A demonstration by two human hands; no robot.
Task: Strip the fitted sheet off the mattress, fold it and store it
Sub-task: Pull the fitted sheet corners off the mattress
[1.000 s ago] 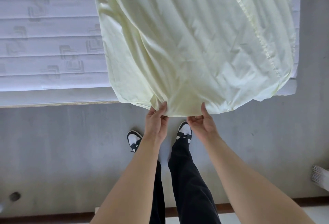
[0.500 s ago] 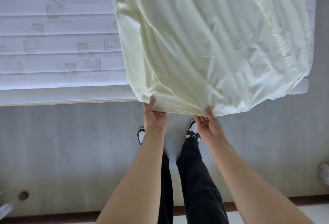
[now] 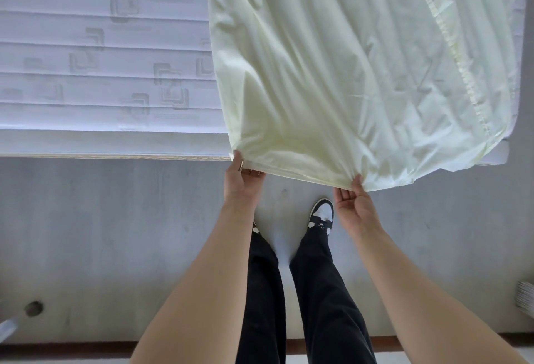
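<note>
Grey flooring [image 3: 86,233] borders a bare quilted mattress [image 3: 101,60] where a pale yellow sheet [image 3: 332,74] lies folded over the right end. The left hand [image 3: 242,183] and right hand [image 3: 354,204] each pinch its near edge, now spread wider apart than a second ago, suggesting the fold is being squared.

Both hands pinch the sheet [image 3: 355,74] edge hanging off the mattress [image 3: 95,54]: left hand [image 3: 241,181] at its corner, right hand [image 3: 354,204] beside.
</note>
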